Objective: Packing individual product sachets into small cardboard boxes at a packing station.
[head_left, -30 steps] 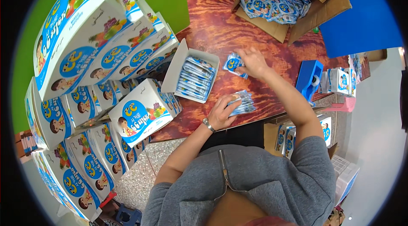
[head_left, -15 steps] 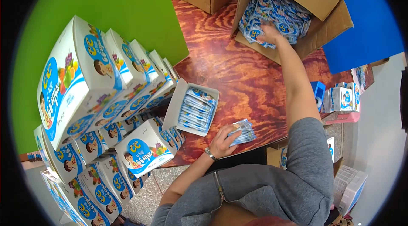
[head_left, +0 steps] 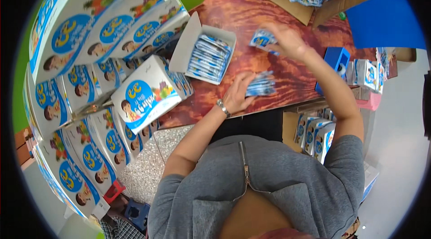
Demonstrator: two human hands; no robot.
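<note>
My left hand (head_left: pixel 238 94), with a metal watch at the wrist, closes round a bunch of small blue-and-white sachets (head_left: pixel 262 85) near the table's front edge. My right hand (head_left: pixel 289 42), slightly blurred, is raised above the table to the right of that bunch. It grips a few more sachets (head_left: pixel 261 38), whose number I cannot make out. Just left of both hands, an open white box (head_left: pixel 186 46) holds a row of sachets packed on edge. Farther off, a brown carton (head_left: pixel 287 4) lies with its mouth toward me, filled with a loose heap of sachets.
Stacks of printed white boxes (head_left: pixel 107 32) rise at the left, with one tilted box (head_left: pixel 142 95) close to the table's edge. On the right stand a blue tape dispenser (head_left: pixel 334 61) and a small white box (head_left: pixel 368 74). Below the tabletop, a carton holds more boxes (head_left: pixel 314 133).
My right hand has come out of the brown carton toward me, bringing sachets with it. My left hand keeps its bunch. The whole view has shifted.
</note>
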